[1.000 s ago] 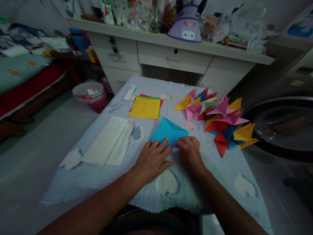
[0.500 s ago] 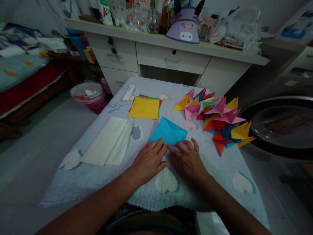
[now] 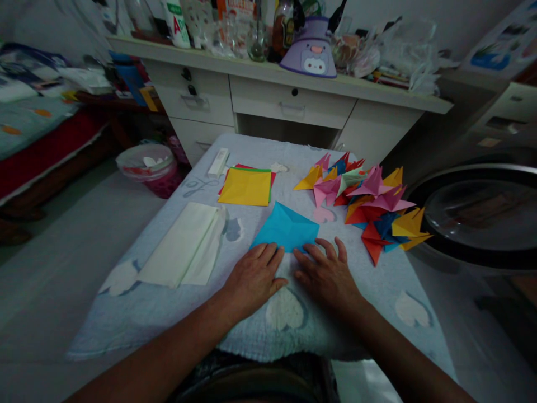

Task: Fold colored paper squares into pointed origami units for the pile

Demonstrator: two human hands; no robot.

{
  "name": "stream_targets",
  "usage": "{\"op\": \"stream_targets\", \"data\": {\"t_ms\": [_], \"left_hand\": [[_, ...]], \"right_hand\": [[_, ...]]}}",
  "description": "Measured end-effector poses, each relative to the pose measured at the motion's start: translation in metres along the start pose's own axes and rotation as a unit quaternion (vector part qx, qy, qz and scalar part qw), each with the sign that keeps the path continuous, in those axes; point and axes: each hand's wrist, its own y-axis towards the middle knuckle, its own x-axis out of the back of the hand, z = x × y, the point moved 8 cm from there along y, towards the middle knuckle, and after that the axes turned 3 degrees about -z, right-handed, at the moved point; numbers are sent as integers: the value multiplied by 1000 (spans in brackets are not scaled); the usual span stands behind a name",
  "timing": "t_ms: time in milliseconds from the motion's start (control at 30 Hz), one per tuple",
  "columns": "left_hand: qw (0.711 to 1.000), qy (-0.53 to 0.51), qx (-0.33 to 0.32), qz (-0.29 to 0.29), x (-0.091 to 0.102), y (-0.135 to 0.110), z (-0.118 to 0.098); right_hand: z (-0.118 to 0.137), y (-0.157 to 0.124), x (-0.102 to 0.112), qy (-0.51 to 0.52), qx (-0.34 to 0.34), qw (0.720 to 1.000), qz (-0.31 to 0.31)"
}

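A blue sheet of origami paper (image 3: 287, 226), with crease lines across it, lies folded on the cloth-covered table (image 3: 335, 341) in front of me. My left hand (image 3: 255, 277) rests flat with its fingertips on the paper's lower left edge. At the lower right edge, my right hand (image 3: 325, 274) has its fingers spread, the fingertips touching the paper. Beyond the sheet lies a stack of square papers (image 3: 245, 186), yellow on top with red and green showing beneath. Several folded paper cranes (image 3: 373, 196) in many colours are heaped at the right.
A folded pale cloth or paper (image 3: 180, 243) lies left of my hands. A small white box (image 3: 218, 162) sits near the table's far left. Behind stands a white cabinet (image 3: 293, 103) with bottles and bags on top. A washing machine (image 3: 495, 184) is at right, a pink bin (image 3: 161, 173) at left.
My right hand has moved slightly right, away from the left hand, with its fingers more spread. The blue paper keeps its place. The view has shifted a little.
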Motion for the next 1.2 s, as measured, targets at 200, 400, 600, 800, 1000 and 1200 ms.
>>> {"op": "stream_targets", "data": {"t_ms": [200, 400, 600, 800, 1000, 1200], "left_hand": [[1000, -2, -2, -3, 2, 0, 0], [1000, 2, -6, -12, 0, 0, 1], [1000, 8, -8, -9, -1, 0, 1], [1000, 8, -11, -10, 1, 0, 0], [1000, 6, -10, -11, 0, 0, -1], [1000, 20, -6, -4, 7, -3, 1]], "right_hand": [[-15, -11, 3, -19, 6, 1000, -2], [-21, -19, 5, -38, 10, 999, -3], [-30, -22, 15, -51, 7, 999, -11], [-15, -11, 22, 27, 6, 998, -60], [18, 7, 0, 68, 23, 997, -6], [23, 10, -3, 52, 2, 999, 6]]}}
